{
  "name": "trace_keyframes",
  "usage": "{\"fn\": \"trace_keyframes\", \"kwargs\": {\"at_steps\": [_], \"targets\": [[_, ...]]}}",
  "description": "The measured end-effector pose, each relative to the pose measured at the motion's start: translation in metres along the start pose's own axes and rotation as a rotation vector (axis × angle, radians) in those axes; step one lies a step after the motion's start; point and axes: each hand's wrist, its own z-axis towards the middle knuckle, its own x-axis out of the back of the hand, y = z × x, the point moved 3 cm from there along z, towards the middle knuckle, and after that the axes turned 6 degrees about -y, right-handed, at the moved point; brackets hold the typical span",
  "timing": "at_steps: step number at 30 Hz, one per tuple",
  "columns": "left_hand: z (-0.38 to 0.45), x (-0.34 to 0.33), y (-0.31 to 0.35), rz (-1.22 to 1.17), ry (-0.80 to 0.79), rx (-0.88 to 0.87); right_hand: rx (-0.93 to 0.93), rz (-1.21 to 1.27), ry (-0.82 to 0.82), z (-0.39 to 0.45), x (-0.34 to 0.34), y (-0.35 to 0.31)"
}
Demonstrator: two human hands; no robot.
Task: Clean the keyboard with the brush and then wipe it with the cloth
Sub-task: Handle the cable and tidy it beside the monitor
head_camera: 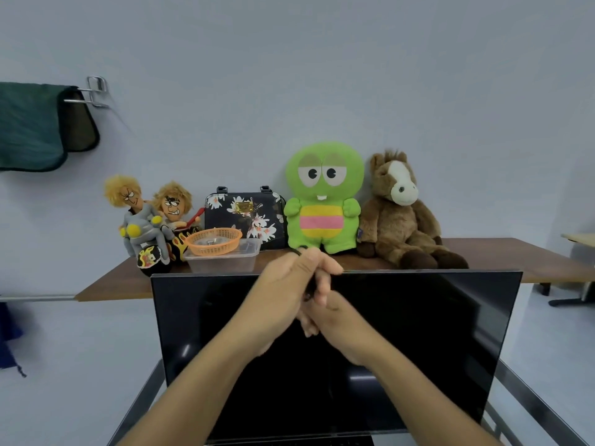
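Note:
An open laptop stands in front of me, its black screen (pixel 402 333) filling the lower middle. Only a thin strip of its keyboard (pixel 289 441) shows at the bottom edge. Both my hands meet in front of the top of the screen. My left hand (pixel 283 291) grips a thin black brush (pixel 309 286), whose tip pokes out above my fist. My right hand (pixel 338 326) sits just below, its fingers curled up round the lower part of the same brush. Most of the brush is hidden by my fingers.
Behind the laptop a brown table (pixel 515 255) carries two dolls on a toy motorbike (pixel 148 220), an orange basket (pixel 214 241) on a clear plastic box, a floral bag (pixel 244 214), a green plush (pixel 323 197) and a brown plush horse (pixel 402 210). A green towel (pixel 29 127) hangs on a wall rack.

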Motion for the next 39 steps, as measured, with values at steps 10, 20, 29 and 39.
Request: {"fn": "trace_keyframes", "kwargs": {"at_steps": [10,20,29,39], "targets": [[0.016,0.083,-0.018,1.101,-0.010,0.263,-0.122,-0.498,-0.214,-0.014,-0.010,0.017],[-0.020,0.010,-0.038,0.075,-0.499,0.333,0.130,-0.054,-0.001,0.019,0.030,-0.037],[0.027,0.024,-0.017,-0.367,0.061,0.058,-0.144,-0.034,-0.140,-0.005,-0.016,-0.007],[0.010,0.022,-0.060,0.463,-0.125,0.322,0.041,-0.660,-0.054,-0.020,0.024,-0.053]]}}
